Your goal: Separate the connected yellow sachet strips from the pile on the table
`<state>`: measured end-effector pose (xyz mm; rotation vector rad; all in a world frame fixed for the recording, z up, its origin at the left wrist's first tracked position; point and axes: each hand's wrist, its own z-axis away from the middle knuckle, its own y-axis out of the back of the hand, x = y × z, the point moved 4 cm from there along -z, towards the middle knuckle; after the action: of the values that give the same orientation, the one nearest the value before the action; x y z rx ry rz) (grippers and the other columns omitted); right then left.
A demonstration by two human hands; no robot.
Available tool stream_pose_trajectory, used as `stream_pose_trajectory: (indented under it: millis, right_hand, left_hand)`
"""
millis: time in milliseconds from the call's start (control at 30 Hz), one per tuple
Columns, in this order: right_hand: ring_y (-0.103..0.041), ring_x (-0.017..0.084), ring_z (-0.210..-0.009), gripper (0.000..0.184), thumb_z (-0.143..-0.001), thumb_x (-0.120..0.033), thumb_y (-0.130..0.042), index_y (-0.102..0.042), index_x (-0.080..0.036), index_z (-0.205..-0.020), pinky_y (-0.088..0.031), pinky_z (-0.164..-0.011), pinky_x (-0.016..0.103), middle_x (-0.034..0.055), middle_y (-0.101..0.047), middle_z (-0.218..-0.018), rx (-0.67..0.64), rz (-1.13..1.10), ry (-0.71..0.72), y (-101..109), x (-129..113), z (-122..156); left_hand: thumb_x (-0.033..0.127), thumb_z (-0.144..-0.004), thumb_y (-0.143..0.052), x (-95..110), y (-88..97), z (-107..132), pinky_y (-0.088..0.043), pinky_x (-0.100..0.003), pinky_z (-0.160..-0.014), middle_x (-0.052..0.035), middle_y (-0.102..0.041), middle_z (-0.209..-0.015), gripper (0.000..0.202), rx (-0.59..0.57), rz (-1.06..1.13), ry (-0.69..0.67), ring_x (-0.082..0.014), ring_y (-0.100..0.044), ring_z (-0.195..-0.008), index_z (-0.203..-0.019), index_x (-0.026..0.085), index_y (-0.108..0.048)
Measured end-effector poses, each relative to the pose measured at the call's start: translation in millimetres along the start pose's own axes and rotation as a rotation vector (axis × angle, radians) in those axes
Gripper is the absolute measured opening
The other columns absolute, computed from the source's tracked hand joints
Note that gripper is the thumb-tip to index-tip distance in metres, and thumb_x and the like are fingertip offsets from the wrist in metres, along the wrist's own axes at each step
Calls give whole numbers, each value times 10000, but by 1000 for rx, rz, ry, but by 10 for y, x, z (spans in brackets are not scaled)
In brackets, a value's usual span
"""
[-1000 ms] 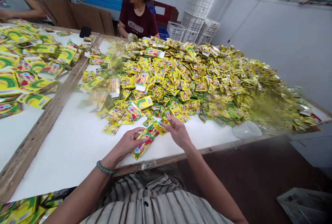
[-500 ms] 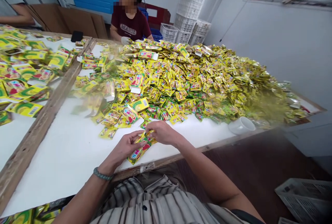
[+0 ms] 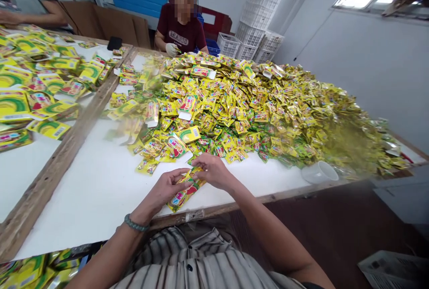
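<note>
A small yellow printed carton point(image 3: 181, 196), with red fruit and bright lettering on it, lies slanted near the table's front edge. My left hand point(image 3: 164, 191) holds it along its side, thumb across the top face. At its upper end, my right hand point(image 3: 214, 172) has fingers and thumb closed on the carton; whether a sachet is also pinched there is hidden. Just beyond my fingers lie loose cartons, one of them a yellow carton point(image 3: 189, 134), at the front of a big heap of yellow sachets point(image 3: 254, 97).
A white plastic cup point(image 3: 320, 173) lies near the front edge at right. A wooden strip point(image 3: 72, 135) divides the table; more yellow cartons point(image 3: 50, 129) lie left of it. Across the heap sits a co-worker point(image 3: 182, 32) with a gloved hand. White crates point(image 3: 250, 34) are stacked behind.
The view has shifted, so the scene sits slightly further right. My right hand has moved a little at the carton's upper end; my left hand keeps its hold.
</note>
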<state>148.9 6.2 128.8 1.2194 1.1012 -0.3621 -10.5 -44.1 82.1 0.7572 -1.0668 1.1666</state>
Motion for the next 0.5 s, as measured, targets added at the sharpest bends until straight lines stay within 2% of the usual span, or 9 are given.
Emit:
stream_pose_trajectory:
  millis: [67,100,200,267,333,433,500]
  right_hand:
    - [-586,143,-719,254,-694,-256,-767,-674,-208,-925,-460,-660,259,0,-649,-820,56,-167,-66,47,25,49]
    - [-585,141,-696,243,-705,-279,-758,-668,-208,-920,-459,-649,258,-6,-649,-791,78,-199,-92,56,32,79]
    - [-557,134,-625,67,-740,-225,-705,-650,-211,-774,-420,-627,254,-29,-625,-662,102,-99,-116,14,9,159]
    - [-553,133,-615,44,-760,-183,-666,-635,-212,-751,-399,-621,249,-33,-622,-638,54,-37,-131,-55,-21,187]
    - [-555,132,-618,21,-812,-208,-613,-631,-212,-822,-389,-612,243,-31,-622,-643,-10,-59,-164,-112,-50,203]
    - [-505,119,-571,143,-884,-310,-538,-592,-204,-964,-357,-560,225,-44,-574,-607,-127,-167,-205,-205,-92,226]
    - [-448,106,-533,259,-859,-365,-585,-536,-204,-1055,-323,-519,210,-70,-530,-587,-188,-247,-214,-297,-105,248]
  left_hand:
    - [543,-632,-783,3,28,21,-489,-290,-631,-32,-685,-748,720,30,40,5,-206,-639,-721,-1211,142,-635]
    - [541,-629,-787,5,36,25,-491,-291,-636,-35,-688,-753,730,35,58,1,-204,-640,-721,-1218,138,-630]
    - [516,-635,-798,6,29,19,-504,-302,-677,-50,-714,-813,709,4,93,-19,-209,-650,-757,-1212,138,-634]
    - [503,-650,-795,1,22,16,-511,-307,-713,-62,-731,-881,660,-14,97,-26,-214,-660,-797,-1185,144,-649]
    - [493,-674,-783,-8,13,26,-513,-308,-746,-67,-741,-924,607,-40,104,-15,-218,-668,-837,-1160,150,-661]
    - [501,-687,-771,-5,-2,61,-514,-311,-748,-65,-746,-886,587,-85,153,5,-223,-674,-836,-1142,145,-661]
    - [519,-661,-780,14,-2,85,-514,-311,-724,-65,-746,-858,603,-75,192,17,-225,-674,-801,-1114,138,-665]
